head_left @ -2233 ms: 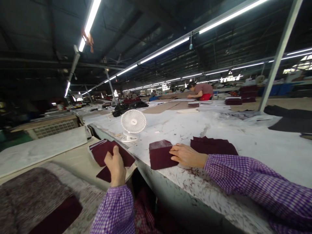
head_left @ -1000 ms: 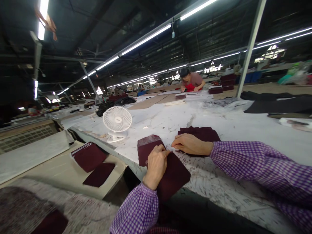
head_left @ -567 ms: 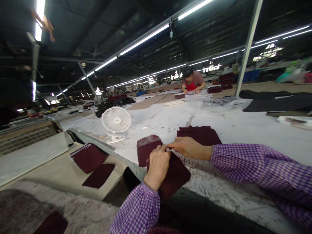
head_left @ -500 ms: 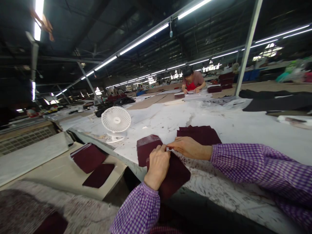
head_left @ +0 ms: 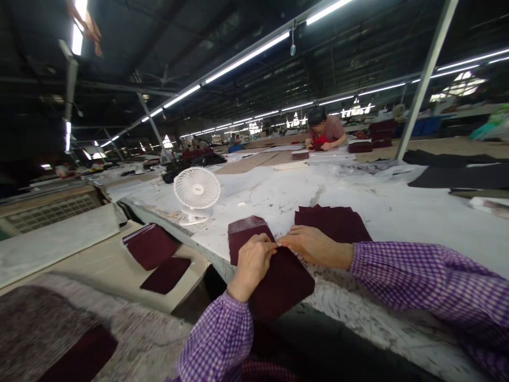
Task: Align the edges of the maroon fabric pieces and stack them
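A dark maroon fabric piece [head_left: 284, 281] lies at the near edge of the white marbled table [head_left: 397, 223], overhanging it. My left hand [head_left: 252, 262] rests on this piece with the fingers curled at its upper edge. My right hand [head_left: 314, 245] meets it there, fingertips pinching the same edge. Just behind lies a stack of maroon pieces [head_left: 246, 233]. A second, fanned stack of maroon pieces [head_left: 334, 222] sits behind my right hand. Both sleeves are purple checked.
A small white desk fan [head_left: 196, 192] stands on the table to the left. Lower left, a beige side surface [head_left: 107, 265] holds a maroon stack [head_left: 150, 245] and a single maroon piece [head_left: 167, 275]. A person [head_left: 325, 132] leans over the table far back. A metal post [head_left: 425, 79] rises at right.
My left hand left the stack on the side surface and came to the maroon piece at the table's edge. My right hand shifted to meet it. Since half a second ago both hands barely moved.
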The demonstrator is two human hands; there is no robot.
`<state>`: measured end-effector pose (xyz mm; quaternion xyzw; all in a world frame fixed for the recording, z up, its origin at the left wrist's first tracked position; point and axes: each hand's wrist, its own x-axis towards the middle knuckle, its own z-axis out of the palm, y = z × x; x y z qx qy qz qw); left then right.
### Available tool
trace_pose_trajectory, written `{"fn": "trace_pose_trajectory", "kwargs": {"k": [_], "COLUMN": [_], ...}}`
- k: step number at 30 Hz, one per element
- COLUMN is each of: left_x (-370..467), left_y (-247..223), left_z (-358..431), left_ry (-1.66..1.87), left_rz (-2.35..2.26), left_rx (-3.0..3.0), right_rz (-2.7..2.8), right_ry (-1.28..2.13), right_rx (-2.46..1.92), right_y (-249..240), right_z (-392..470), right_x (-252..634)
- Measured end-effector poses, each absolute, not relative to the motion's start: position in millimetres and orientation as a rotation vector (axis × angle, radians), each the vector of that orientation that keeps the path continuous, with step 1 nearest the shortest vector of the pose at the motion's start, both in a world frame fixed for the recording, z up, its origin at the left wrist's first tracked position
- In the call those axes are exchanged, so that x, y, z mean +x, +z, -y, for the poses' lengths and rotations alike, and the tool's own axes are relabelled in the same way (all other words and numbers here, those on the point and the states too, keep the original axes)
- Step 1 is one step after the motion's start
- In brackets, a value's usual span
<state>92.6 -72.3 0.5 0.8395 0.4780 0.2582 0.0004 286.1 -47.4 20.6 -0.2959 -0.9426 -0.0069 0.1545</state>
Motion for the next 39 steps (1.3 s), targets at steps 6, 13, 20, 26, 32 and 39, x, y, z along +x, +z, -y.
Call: {"fn": "trace_pose_trajectory", "kwargs": {"k": [6,13,20,26,32,39], "left_x": [49.9,35.2,34.8,29.7,14.1,12.2], "left_y": [-5.5,-13.3,-12.2,-15.9,-20.8,-23.1], "left_z": [81.3,84.2,88.2,87.1,91.8,96.9], "left_ry": [1.03,1.128,1.104,1.147,1.264,1.302], "left_rz": [-1.368,-1.278,-1.302,-1.291,-1.262,-1.221], "left_rx": [2.457,2.431,2.6,2.544,2.315,2.403], "right_rz": [2.741,2.855,2.995,3.094,3.198,3.212], "right_ry": [-0.142,-0.321,-0.526,-0.675,-0.736,-0.712], "right_rx": [-0.806,-0.88,-0.871,-0.844,-0.87,-0.788], "right_y": [15.8,22.6,33.0,43.9,55.4,56.5], "right_z": [46.1,58.7,59.7,57.5,62.3,61.0], "right_x": [287.1,280.7,262.3,238.9,228.7,227.1]}}
